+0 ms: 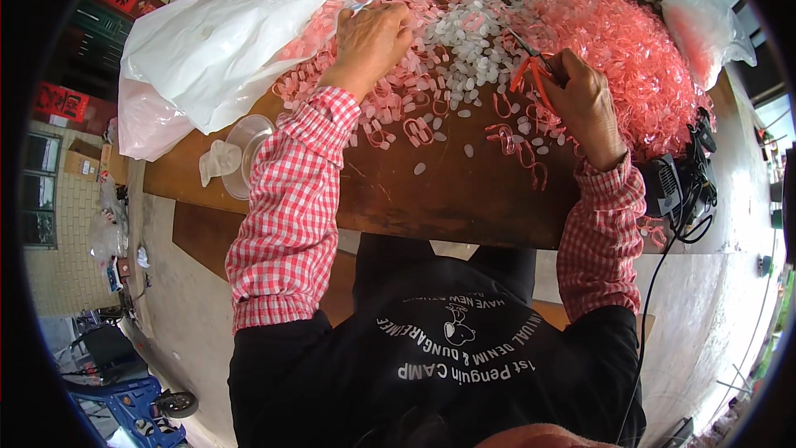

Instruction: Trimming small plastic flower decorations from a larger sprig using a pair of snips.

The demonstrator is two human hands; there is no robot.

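My right hand (584,104) is closed round scissors (535,75) with orange handles, their dark blades pointing away to the upper left over the pieces. My left hand (371,43) is at the mouth of a big white plastic bag (240,37), above small pale pink plastic pieces (396,95). Its fingers are curled, and what they hold, if anything, is hidden. Between my hands lie many small white ovals (474,43). Linked pink plastic loops (516,146) rest on the table just left of my right wrist. A large heap of shiny pink pieces (618,50) rises beyond my right hand.
On the brown wooden table (431,207), a clear plastic tub (250,149) stands left of my left forearm. A small dark electrical device (666,182) with black cables sits at the right edge. A clear bag with pink contents (696,33) lies at the far right.
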